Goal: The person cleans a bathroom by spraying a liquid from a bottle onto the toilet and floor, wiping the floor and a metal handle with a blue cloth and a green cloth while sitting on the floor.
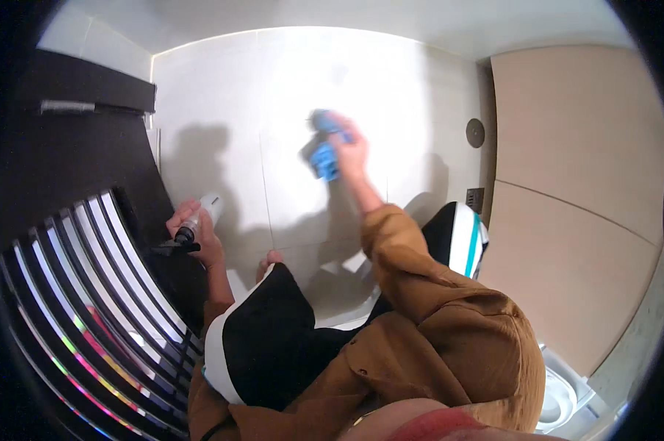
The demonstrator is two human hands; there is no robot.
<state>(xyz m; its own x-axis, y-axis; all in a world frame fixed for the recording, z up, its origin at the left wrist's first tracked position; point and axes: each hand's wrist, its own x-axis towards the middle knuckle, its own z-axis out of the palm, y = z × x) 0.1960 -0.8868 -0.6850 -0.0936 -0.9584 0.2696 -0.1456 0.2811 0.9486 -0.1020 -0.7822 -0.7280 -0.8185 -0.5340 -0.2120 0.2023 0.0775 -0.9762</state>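
Note:
My right hand [353,149] grips a crumpled blue cloth [325,161] against the pale tiled floor [299,220], under a bright patch of light. Hand and cloth are slightly blurred. At the left, my left hand [209,242] is wrapped around what looks like a spray bottle [209,205] with a pale body and a black top [184,236]. The bottle is held beside a dark panel, and my fingers cover part of it. Bare toes [274,257] show on the floor between my two hands.
A black slatted rack [97,259] stands close on the left, with colourful items behind its bars. Beige panels [574,127] line the right side. A round metal cover [475,133] and a small grate [474,198] lie near them. A white toilet [558,397] is at lower right.

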